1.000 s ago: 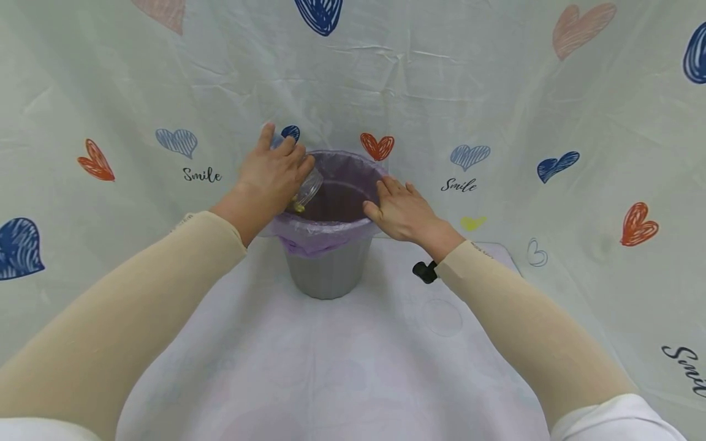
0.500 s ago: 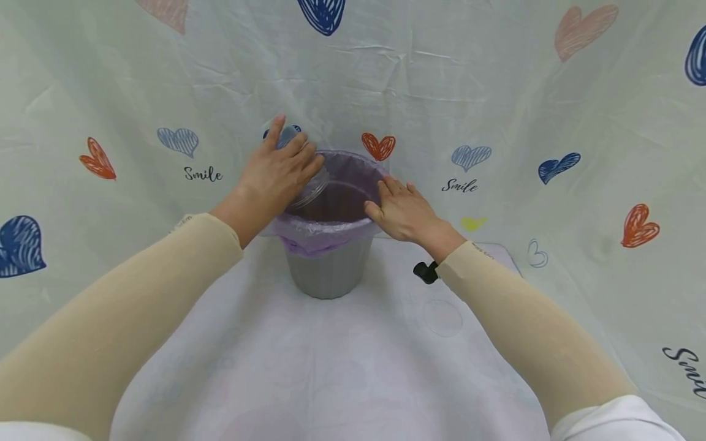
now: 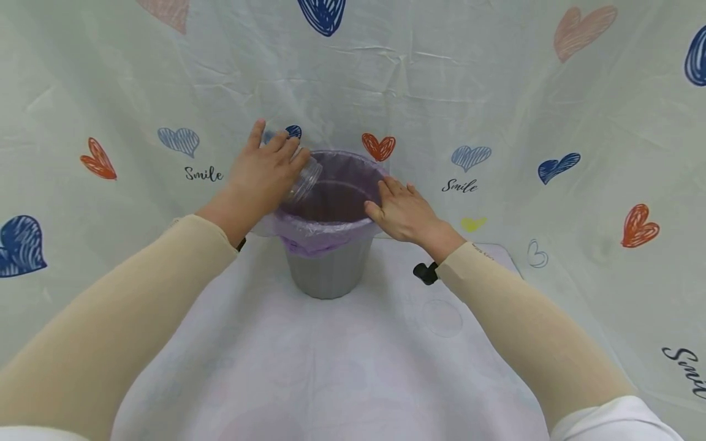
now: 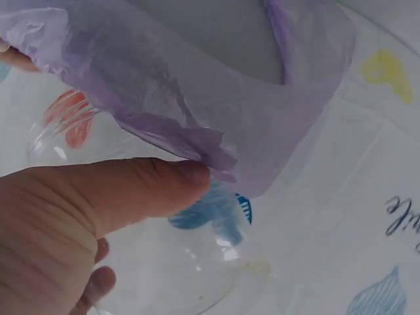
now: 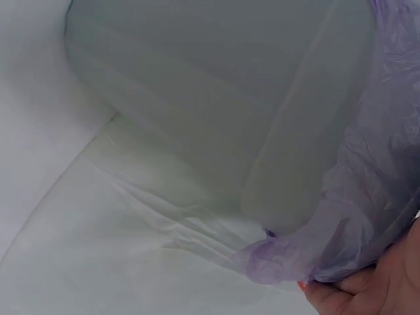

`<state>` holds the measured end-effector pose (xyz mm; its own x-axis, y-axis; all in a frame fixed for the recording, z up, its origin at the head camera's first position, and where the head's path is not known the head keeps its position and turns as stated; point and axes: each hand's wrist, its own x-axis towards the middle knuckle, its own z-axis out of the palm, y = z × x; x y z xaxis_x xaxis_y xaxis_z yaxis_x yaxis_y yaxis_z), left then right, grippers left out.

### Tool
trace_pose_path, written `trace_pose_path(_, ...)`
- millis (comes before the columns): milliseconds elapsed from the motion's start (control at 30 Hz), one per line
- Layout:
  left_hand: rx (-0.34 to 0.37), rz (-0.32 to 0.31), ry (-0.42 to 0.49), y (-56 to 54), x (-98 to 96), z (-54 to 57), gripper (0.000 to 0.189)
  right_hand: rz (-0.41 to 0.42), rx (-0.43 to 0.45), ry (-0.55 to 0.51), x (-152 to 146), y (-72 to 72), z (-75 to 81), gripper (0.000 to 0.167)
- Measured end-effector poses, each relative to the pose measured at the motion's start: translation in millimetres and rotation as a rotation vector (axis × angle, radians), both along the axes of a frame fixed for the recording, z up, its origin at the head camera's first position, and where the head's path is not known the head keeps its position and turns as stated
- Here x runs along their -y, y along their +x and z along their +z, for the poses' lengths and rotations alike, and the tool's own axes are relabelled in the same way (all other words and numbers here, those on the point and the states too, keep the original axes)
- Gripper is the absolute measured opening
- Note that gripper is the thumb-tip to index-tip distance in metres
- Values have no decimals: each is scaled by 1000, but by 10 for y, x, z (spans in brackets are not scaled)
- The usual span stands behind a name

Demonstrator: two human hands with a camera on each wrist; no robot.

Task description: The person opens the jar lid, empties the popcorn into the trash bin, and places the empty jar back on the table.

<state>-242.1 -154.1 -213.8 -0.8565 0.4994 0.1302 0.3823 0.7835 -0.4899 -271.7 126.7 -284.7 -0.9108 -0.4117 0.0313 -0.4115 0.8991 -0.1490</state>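
My left hand (image 3: pixel 261 174) holds a clear, ribbed plastic jar (image 3: pixel 305 182) on its side, its mouth tilted down over the left rim of a grey trash can (image 3: pixel 329 272). A purple bag (image 3: pixel 314 239) lines the can and folds over its rim. In the left wrist view, my thumb lies along the see-through jar (image 4: pixel 216 269), its tip close to the bag's loose edge (image 4: pixel 197 141). On the opposite side, my right hand (image 3: pixel 405 211) grips the bag-covered rim. The right wrist view shows its fingers (image 5: pixel 354 289) at the bag's edge. The can's bottom is too dark to make out.
The can stands on a white-covered table (image 3: pixel 331 367), near its back. Behind it hangs a pale cloth (image 3: pixel 419 92) printed with hearts and "Smile". A black strap piece (image 3: pixel 425 273) sticks out from the right wrist.
The jar swung right over the can, then back left with my left hand. Yellow bits seen at its mouth a second ago no longer show there. My right hand stays in place.
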Motion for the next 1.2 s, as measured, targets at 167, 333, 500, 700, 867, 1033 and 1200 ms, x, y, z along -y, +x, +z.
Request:
trace_pose_path(167, -16, 17, 256, 78, 90, -36, 67, -6, 1, -30, 2, 6, -10, 83)
trace_pose_path(333, -40, 18, 469, 207, 137, -93, 89, -19, 13, -64, 0, 7, -14, 87)
trace_pose_path(500, -123, -35, 633, 358, 134, -177, 105, -22, 0, -77, -11, 3, -21, 89)
trace_pose_path(700, -176, -78, 868, 573, 102, -272, 104, -15, -57, -96, -20, 8, -46, 90)
trace_pose_path(867, -203, -112, 984, 779, 37, -333, 107, -11, -117, -109, -35, 15, -82, 92)
trace_pose_path(1033, -156, -99, 1068, 972, -46, -415, 111, -6, -140, -127, -42, 41, -94, 91)
trace_pose_path(1200, -80, -35, 1171, 1172, -116, -522, 112, -3, -136, -145, -56, 57, -114, 90)
